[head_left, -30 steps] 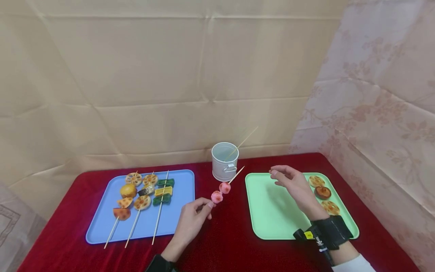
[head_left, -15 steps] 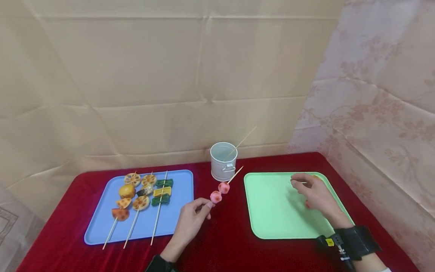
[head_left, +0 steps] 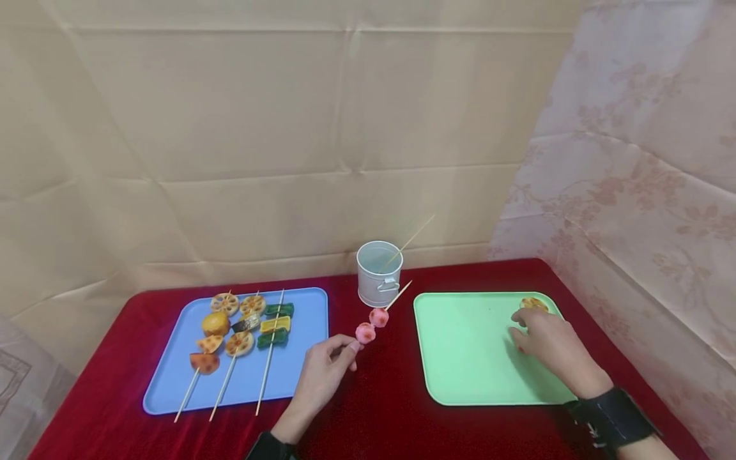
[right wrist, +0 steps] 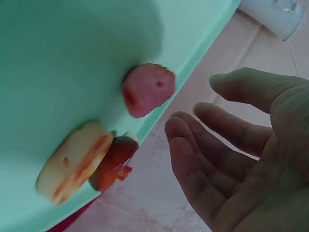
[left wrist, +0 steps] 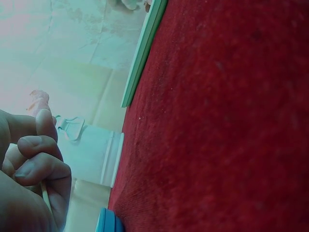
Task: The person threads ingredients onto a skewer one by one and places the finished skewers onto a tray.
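Observation:
My left hand [head_left: 324,374] pinches a wooden skewer [head_left: 398,296] bearing two pink balls [head_left: 366,333], held above the red cloth between the trays. In the left wrist view its fingers curl round the stick [left wrist: 46,195]. My right hand [head_left: 554,348] is over the right side of the green tray [head_left: 460,351]. Its fingers are loosely bent with nothing between them. In the right wrist view a loose pink ball [right wrist: 148,90] with a hole lies on the tray near the fingertips, apart from them. A lotus root slice [right wrist: 75,164] and a brown mushroom-like piece [right wrist: 113,163] lie beside it.
A blue tray [head_left: 310,358] on the left carries several filled skewers, whose handles overhang its front edge. A white bucket [head_left: 376,281] with one bare skewer [head_left: 416,236] leaning in it stands at the back. Cloth walls rise behind and at right.
My right hand has moved rightward across the green tray and lowered toward the food pieces at its right side. The left hand keeps holding the skewer in place.

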`<action>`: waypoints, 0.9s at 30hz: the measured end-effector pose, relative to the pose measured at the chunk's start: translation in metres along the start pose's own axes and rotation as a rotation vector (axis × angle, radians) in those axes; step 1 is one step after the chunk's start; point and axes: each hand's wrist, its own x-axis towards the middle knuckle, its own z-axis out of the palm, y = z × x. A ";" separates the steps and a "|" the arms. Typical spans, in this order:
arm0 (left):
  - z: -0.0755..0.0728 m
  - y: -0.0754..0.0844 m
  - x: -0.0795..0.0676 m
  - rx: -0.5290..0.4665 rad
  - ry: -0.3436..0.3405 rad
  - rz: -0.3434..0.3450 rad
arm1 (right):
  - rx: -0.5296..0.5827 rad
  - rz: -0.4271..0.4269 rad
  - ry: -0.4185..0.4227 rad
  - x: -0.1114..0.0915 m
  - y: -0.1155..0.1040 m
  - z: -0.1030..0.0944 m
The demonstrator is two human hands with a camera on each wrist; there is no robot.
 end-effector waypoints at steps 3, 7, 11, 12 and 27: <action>0.000 0.000 0.000 0.004 0.000 0.001 | -0.063 0.005 0.015 -0.003 0.001 0.002; 0.000 0.000 0.000 0.009 -0.006 -0.002 | -0.100 0.032 -0.032 -0.005 0.001 0.003; -0.001 0.000 0.001 0.016 -0.008 0.001 | -0.144 0.025 -0.077 -0.007 0.001 0.004; -0.001 0.000 0.001 0.017 -0.009 0.002 | -0.157 0.015 -0.074 -0.007 0.001 0.005; -0.001 -0.001 0.001 0.019 -0.005 0.001 | -0.202 -0.117 0.073 -0.007 0.001 0.017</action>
